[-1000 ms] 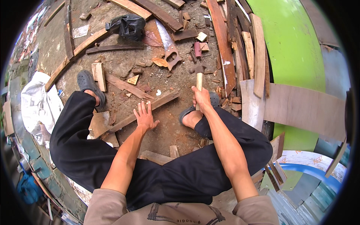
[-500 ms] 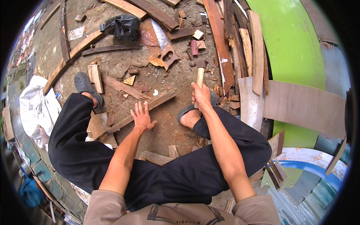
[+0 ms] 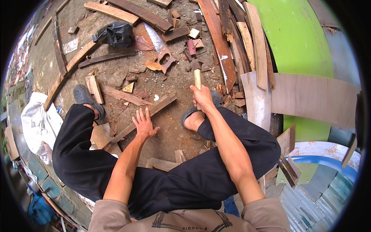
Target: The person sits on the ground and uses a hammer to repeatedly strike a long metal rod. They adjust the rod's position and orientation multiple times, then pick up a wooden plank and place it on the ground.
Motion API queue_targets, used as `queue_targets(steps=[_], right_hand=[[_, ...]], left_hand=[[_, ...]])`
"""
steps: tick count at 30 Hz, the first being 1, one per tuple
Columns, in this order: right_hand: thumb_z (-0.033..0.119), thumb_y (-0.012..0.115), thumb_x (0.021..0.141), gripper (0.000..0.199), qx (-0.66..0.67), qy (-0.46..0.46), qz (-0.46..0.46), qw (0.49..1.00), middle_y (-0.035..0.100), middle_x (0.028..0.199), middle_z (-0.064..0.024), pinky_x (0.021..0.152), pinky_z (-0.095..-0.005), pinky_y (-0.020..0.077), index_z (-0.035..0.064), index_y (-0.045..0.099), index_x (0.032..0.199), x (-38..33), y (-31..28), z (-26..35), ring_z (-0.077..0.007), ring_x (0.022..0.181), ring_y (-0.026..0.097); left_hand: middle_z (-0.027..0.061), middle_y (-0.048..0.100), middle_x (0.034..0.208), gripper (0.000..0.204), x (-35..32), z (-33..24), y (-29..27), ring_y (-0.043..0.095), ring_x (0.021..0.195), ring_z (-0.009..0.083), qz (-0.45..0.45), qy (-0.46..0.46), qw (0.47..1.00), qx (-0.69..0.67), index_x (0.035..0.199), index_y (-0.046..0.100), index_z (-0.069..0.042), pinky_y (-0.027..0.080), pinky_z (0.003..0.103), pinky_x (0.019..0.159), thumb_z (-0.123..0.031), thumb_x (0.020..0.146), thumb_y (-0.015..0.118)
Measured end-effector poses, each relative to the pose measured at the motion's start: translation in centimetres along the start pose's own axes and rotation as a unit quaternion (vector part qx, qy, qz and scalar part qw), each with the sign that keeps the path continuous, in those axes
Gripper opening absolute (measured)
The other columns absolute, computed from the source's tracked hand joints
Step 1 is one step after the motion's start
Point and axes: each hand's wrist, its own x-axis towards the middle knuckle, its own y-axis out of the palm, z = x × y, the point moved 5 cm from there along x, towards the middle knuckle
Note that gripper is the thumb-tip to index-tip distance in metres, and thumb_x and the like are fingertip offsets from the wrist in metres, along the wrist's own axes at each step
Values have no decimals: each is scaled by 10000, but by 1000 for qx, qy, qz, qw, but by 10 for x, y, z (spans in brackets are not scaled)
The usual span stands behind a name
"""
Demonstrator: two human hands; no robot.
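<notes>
My right hand (image 3: 202,96) is wrapped round the pale wooden handle of a claw hammer (image 3: 197,76), just above my right shoe. The hammer's rusty head points away from me. My left hand (image 3: 144,124) has its fingers spread over the near side of a long wooden strip (image 3: 161,106); whether the palm presses on it I cannot tell. That strip slants across the ground between my feet, its lower end by a short wide board (image 3: 101,134). Beyond the hammer lie a red cylinder (image 3: 191,47) and a handsaw (image 3: 159,48) with a wooden grip.
Planks (image 3: 220,42) are piled on the right beside a large green panel (image 3: 297,38). A black plastic bag (image 3: 117,34) sits at the far side, and a white sack (image 3: 36,121) lies left of my foot. Several wood offcuts are scattered about the dirt ground.
The hammer head has turned and tilted a little in my right hand, which still grips the handle. My left hand stays spread by the strip. The whole view has shifted slightly.
</notes>
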Motion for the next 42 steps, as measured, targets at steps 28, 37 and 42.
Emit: queue_targets(steps=[28,37,42], right_hand=[[267,609,888,343,-107,68,23,992,579,597,-71,374,-328,452,-73,590,926,-23,27,-63,-171,440,562],[286,591,898,355,-73,-1,-76,994,591,572,-94,387,-350,470,-67,613,923,-22,28,-67,-197,417,576],[212,559,848,292,-159,69,35,984,629,609,-127,432,-370,478,-63,657,850,-15,23,-69,-226,486,620]], left_hand=[[296,-75,1571,1292,7,6,-6,-36,1466,452,46,9,997,64,1511,-137,-11,63,580,1161,-637,750,698],[265,162,1566,1135,7,7,-13,169,1453,420,-9,36,999,-19,1547,21,-68,182,525,1165,-572,784,693],[225,200,1571,1057,2,9,-18,226,1445,383,-16,22,999,-35,1548,76,-88,255,488,1154,-546,809,676]])
